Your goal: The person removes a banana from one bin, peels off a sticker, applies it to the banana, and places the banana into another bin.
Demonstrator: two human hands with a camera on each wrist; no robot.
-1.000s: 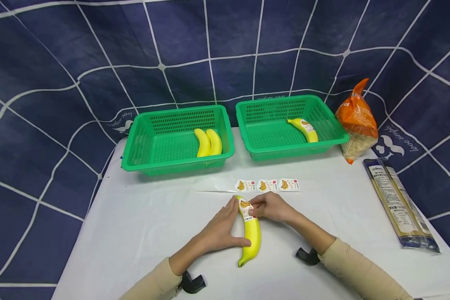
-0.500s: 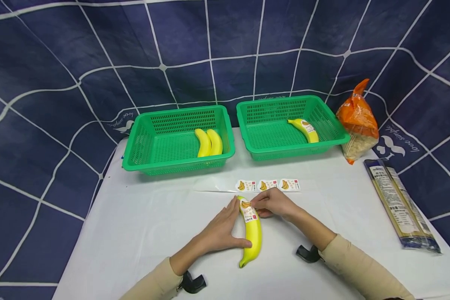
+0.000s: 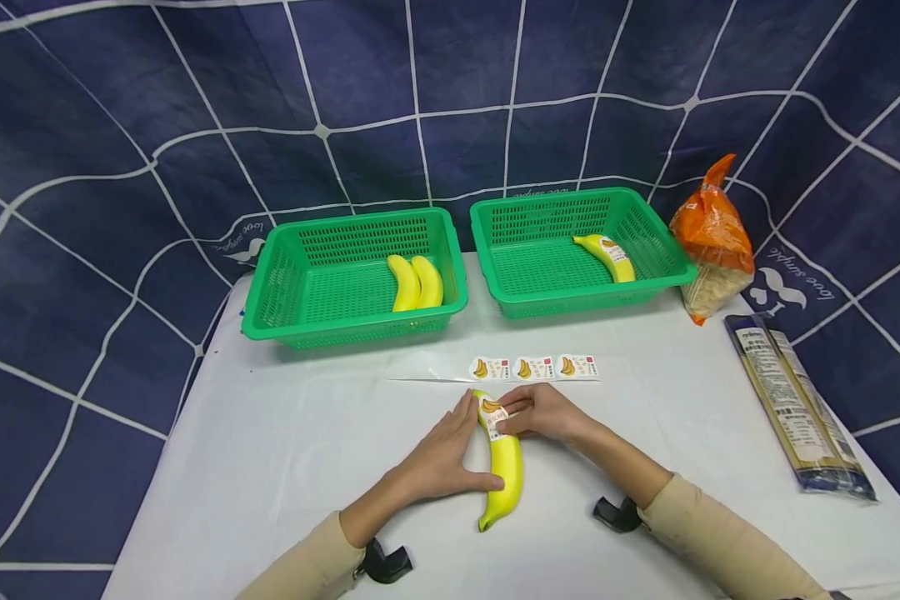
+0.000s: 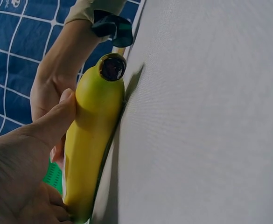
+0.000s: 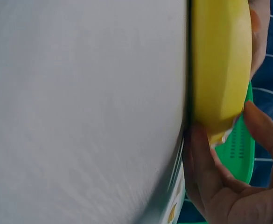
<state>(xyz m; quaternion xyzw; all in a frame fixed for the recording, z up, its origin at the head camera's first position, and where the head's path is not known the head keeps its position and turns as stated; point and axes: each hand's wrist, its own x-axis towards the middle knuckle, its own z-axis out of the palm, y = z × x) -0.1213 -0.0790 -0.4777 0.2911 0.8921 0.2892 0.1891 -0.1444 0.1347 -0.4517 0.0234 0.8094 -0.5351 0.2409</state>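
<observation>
Two hands steady a banana (image 3: 505,475) on the white tabletop (image 3: 270,467), at its banana-print sticker (image 3: 491,414).

The left green basket (image 3: 352,323) holds two unlabelled bananas (image 3: 429,283); the left hand (image 3: 444,462) lies along the banana's near flank, fingers together and thumb spread toward its lower end, probably bracing it against rolling. Behind lies a strip of banana stickers (image 3: 534,367), seemingly placed for easy reach. The right hand (image 3: 543,411) pinches the stickered end, thumb on the sticker, fingers against the side, apparently to smooth it around the curve. The right green basket (image 3: 592,291) holds one labelled banana (image 3: 606,256).
</observation>
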